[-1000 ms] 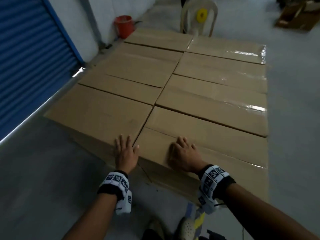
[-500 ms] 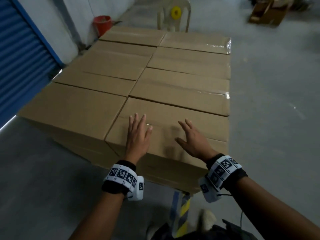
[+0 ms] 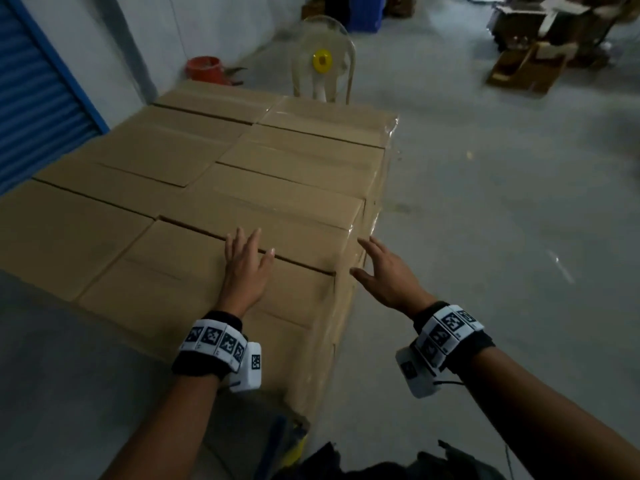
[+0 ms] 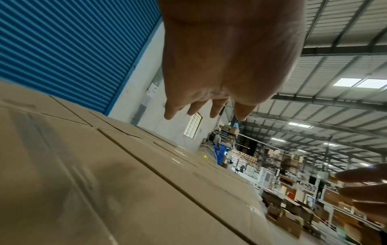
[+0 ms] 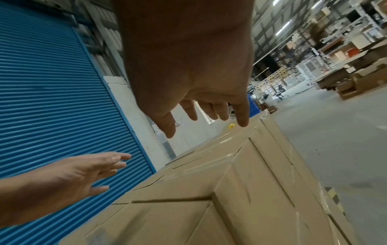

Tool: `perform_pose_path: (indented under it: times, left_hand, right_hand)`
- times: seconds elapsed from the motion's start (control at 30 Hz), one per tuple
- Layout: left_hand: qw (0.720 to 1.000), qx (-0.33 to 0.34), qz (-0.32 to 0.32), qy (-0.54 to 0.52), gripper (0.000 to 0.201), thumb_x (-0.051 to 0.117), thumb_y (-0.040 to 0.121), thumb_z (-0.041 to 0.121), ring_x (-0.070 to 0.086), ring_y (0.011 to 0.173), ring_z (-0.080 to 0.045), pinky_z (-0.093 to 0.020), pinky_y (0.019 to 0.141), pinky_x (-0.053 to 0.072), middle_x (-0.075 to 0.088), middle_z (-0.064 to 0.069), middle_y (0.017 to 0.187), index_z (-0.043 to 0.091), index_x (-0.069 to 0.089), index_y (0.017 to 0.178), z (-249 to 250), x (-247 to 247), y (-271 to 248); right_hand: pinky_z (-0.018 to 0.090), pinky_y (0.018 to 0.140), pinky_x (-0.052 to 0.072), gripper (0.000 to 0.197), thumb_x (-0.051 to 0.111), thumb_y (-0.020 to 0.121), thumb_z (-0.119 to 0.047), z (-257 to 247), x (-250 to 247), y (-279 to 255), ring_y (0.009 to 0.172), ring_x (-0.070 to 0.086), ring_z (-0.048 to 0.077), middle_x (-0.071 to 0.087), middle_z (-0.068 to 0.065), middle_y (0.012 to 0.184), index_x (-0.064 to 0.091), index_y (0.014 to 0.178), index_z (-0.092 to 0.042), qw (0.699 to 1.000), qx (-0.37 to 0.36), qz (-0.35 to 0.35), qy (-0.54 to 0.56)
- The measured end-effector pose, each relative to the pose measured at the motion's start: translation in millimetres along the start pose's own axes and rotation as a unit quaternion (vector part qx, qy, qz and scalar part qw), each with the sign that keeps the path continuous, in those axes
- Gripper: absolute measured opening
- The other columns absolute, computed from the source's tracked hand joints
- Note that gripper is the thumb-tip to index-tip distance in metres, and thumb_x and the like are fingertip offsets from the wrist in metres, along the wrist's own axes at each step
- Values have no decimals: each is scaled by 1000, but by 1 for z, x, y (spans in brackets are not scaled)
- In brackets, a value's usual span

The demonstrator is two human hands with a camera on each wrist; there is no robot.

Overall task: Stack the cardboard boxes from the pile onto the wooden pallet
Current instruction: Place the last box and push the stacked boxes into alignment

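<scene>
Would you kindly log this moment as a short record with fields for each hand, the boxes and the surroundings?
left hand: open, fingers straight, above the nearest box top
right hand: open, beside the stack's right corner, holding nothing
cardboard boxes: flat layer, two columns, some taped
surroundings: blue shutter, fan, red bucket

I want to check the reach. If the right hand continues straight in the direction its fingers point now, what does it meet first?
Probably the right side of the cardboard boxes. The right hand is open beside the stack's near right corner, fingers pointing forward along it. Depth is unclear; it might pass alongside it.
</scene>
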State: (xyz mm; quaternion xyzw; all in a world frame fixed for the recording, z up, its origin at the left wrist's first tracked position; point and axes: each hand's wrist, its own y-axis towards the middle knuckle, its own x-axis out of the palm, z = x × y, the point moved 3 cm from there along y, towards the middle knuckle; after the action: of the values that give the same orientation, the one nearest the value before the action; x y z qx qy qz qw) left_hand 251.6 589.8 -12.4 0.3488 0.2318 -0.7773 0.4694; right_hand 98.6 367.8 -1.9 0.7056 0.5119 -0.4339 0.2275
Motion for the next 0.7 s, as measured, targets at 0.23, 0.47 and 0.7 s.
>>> perform_pose_path:
  times: [0.23, 0.47, 0.7]
  left_hand:
    - [997, -49, 55, 6, 57, 40, 107, 38, -9, 155, -28, -48, 123, 9, 0, -9, 169, 19, 25, 159, 51, 2, 44]
    - [994, -49, 97, 2, 63, 43, 106, 41, -7, 155, -26, -47, 123, 11, 1, -9, 169, 19, 20, 160, 98, 19, 179]
    - [991, -63, 114, 2, 74, 51, 102, 44, 8, 154, -30, -51, 123, 20, 15, -10, 167, 13, 18, 160, 113, 18, 361]
  right_hand:
    - [40, 114, 30, 66, 54, 99, -41, 37, -67, 75, 146, 30, 31, 23, 14, 162, 30, 154, -16, 998, -61, 0, -13]
    - [40, 115, 29, 66, 54, 99, -42, 59, -112, 219, 146, 30, 32, 21, 13, 163, 28, 154, -18, 991, -127, -16, -34]
    - [36, 115, 27, 67, 56, 98, -42, 77, -169, 410, 146, 30, 31, 23, 15, 162, 29, 154, -16, 981, -168, -60, -81]
